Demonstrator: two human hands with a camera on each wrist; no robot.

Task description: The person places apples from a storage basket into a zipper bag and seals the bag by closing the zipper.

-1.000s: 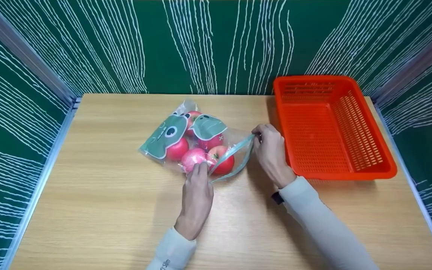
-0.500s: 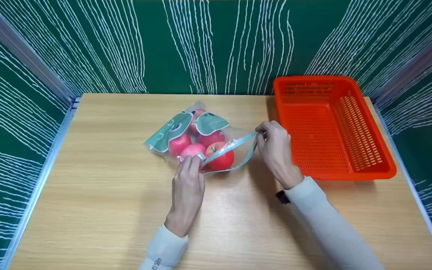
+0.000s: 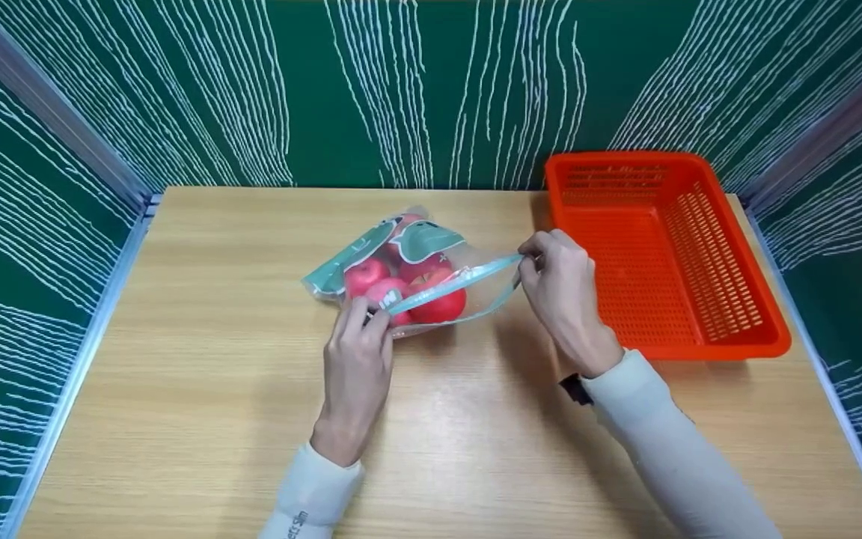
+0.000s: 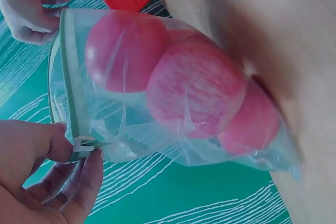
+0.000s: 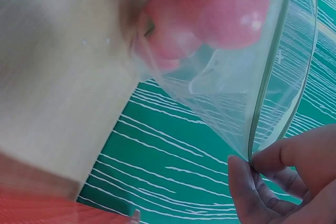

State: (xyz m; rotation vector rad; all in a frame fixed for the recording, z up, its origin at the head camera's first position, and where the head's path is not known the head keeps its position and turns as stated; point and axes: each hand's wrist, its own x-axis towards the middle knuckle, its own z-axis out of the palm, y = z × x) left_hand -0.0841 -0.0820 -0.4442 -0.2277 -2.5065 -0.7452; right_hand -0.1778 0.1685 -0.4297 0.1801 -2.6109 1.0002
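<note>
A clear zip bag [image 3: 487, 299] with green cartoon patches and a pale green zip strip holds several red apples [image 3: 442, 303]. My left hand [image 3: 356, 367] pinches the near-left end of the zip, where a small white slider [image 4: 83, 144] shows between thumb and fingers in the left wrist view. At the far-right corner of the strip, my right hand [image 3: 562, 288] pinches the bag between thumb and forefinger. Between the hands the mouth gapes, its two edges apart. In both wrist views the apples [image 4: 197, 87] lie bunched toward the bag's bottom.
An orange-red plastic basket [image 3: 655, 284] with perforated walls stands at the right, close beside my right hand. The wooden table [image 3: 176, 359] ends at a green wall [image 3: 438, 90] with white wavy lines. Similar panels flank both sides.
Both hands have moved apart, the left toward the lower left and the right toward the upper right. The bag has shifted slightly right and its mouth is stretched wider.
</note>
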